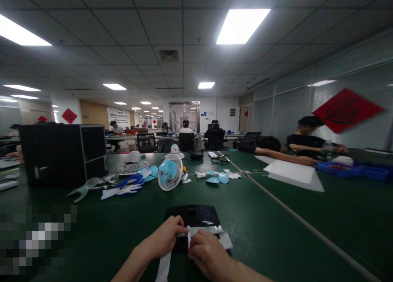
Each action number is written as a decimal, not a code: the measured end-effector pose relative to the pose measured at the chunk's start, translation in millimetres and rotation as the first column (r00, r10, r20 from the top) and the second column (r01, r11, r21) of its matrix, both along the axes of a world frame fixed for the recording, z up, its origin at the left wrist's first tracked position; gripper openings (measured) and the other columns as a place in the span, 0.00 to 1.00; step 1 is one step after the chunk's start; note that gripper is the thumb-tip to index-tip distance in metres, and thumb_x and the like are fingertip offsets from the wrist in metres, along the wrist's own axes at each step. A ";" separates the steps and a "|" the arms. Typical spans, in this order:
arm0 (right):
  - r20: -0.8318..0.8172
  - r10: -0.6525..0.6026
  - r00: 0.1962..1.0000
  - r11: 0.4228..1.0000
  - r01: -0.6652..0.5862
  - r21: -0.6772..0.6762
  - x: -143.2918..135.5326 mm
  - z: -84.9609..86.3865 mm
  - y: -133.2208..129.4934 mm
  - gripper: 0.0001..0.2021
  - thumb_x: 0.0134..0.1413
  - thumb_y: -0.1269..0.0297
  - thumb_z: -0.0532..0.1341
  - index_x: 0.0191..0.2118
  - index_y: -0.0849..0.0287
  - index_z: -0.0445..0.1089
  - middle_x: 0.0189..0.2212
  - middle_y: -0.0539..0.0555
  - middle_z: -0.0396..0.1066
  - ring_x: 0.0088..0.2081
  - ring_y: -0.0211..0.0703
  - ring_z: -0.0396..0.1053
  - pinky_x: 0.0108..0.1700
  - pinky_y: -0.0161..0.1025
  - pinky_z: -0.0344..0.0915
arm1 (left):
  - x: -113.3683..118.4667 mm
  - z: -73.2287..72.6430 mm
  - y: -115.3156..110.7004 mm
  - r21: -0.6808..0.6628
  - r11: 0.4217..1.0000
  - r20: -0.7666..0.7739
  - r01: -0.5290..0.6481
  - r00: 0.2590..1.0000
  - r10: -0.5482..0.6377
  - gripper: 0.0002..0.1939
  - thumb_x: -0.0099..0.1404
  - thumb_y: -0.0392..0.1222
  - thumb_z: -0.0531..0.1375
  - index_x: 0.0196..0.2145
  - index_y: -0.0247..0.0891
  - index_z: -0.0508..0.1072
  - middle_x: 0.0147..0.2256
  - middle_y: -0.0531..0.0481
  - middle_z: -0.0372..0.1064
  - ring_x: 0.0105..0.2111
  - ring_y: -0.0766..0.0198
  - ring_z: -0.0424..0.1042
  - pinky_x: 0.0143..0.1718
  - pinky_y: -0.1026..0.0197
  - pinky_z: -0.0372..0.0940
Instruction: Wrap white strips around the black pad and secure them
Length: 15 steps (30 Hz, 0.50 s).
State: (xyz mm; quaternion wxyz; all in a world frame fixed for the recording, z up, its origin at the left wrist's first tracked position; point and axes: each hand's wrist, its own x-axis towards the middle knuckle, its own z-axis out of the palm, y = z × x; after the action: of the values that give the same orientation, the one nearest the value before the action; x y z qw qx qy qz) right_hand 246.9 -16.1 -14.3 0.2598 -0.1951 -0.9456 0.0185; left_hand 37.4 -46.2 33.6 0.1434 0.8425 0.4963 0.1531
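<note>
A glossy black flat object (pixel 196 214) lies on the green table in front of me, its exact kind unclear. Across its near part runs a whitish, partly shiny strip (pixel 208 229), with a loose pale flap (pixel 226 241) at the right. My left hand (pixel 167 235) is closed, thumb and fingers pinching a narrow white strip at the object's left side. A long white strip (pixel 163 267) hangs down below that hand toward the table edge. Curled over the near right part, my right hand (pixel 207 249) presses its fingertips at the same white strip; its fingers hide the contact.
Beyond stand a small white fan (pixel 170 173) with blue blades, blue-and-white gloves (pixel 129 185) and loose blue fan blades (pixel 217 177). A black computer case (pixel 61 155) is at left. Right of a table seam (pixel 288 208) lie white sheets (pixel 291 173), a person's arm and blue trays (pixel 340 169).
</note>
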 end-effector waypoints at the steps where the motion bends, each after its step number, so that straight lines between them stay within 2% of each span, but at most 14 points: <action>1: 0.000 0.003 1.000 1.000 -0.003 0.007 -0.4 -1.2 0.1 0.05 0.55 0.71 0.60 0.32 0.58 0.74 0.34 0.52 0.73 0.38 0.42 0.66 0.38 0.36 0.61 | 0.2 0.4 -0.1 0.000 1.000 0.000 -0.002 1.000 0.002 0.30 0.55 0.24 0.47 0.47 0.49 0.73 0.47 0.51 0.64 0.46 0.61 0.63 0.50 0.58 0.58; 10: 0.019 0.075 0.997 0.997 -0.075 0.014 -0.7 -0.1 -1.1 0.06 0.54 0.73 0.59 0.28 0.59 0.70 0.36 0.52 0.73 0.41 0.41 0.67 0.42 0.36 0.62 | 0.9 -5.1 3.1 0.032 0.999 -0.026 0.003 1.000 -0.002 0.28 0.54 0.25 0.48 0.46 0.49 0.73 0.46 0.51 0.64 0.46 0.61 0.63 0.49 0.59 0.58; 15: 0.064 0.105 0.992 0.994 -0.105 -0.006 5.7 3.2 -5.1 0.07 0.55 0.63 0.61 0.29 0.58 0.72 0.36 0.52 0.73 0.41 0.44 0.67 0.44 0.39 0.62 | 1.2 -8.8 5.1 0.065 0.998 -0.039 0.000 0.999 0.002 0.26 0.56 0.26 0.49 0.45 0.48 0.73 0.45 0.51 0.64 0.44 0.61 0.63 0.48 0.60 0.58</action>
State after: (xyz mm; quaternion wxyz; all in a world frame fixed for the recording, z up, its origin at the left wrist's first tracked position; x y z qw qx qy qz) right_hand 252.6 -21.2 -11.1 0.2276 -0.1460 -0.9624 0.0269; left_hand 38.6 -41.2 24.7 0.1061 0.8493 0.4940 0.1529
